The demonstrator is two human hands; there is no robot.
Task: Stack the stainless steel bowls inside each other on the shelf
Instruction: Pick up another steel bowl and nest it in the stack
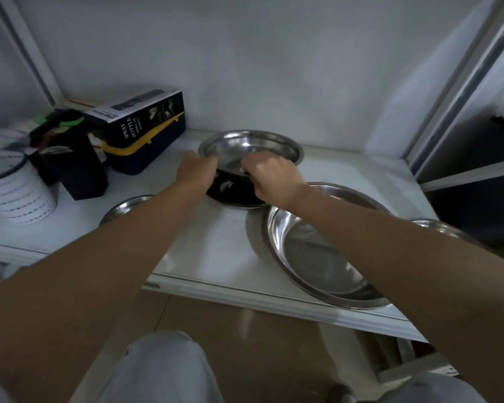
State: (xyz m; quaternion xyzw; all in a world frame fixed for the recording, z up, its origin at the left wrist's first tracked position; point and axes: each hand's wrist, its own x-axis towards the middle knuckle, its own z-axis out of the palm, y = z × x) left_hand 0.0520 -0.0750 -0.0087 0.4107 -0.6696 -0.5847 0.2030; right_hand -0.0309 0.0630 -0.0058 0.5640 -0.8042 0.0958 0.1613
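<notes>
A steel bowl (262,144) is held tilted at the back middle of the white shelf (216,242), its near rim raised. My left hand (197,170) grips that rim on the left and my right hand (269,177) grips it on the right. Beneath the bowl lies something dark and round (233,193); I cannot tell what it is. A large steel bowl (317,251) rests at the front right, partly under my right forearm. A smaller steel bowl (125,207) shows at the left behind my left forearm. The rim of another bowl (440,228) peeks out at the far right.
A black "Spray Bottle" box (146,120) lies on a blue and yellow case (146,155) at the back left. A dark utensil holder (73,167) and a white ribbed mug (15,187) stand further left. The cabinet's back wall rises close behind the held bowl.
</notes>
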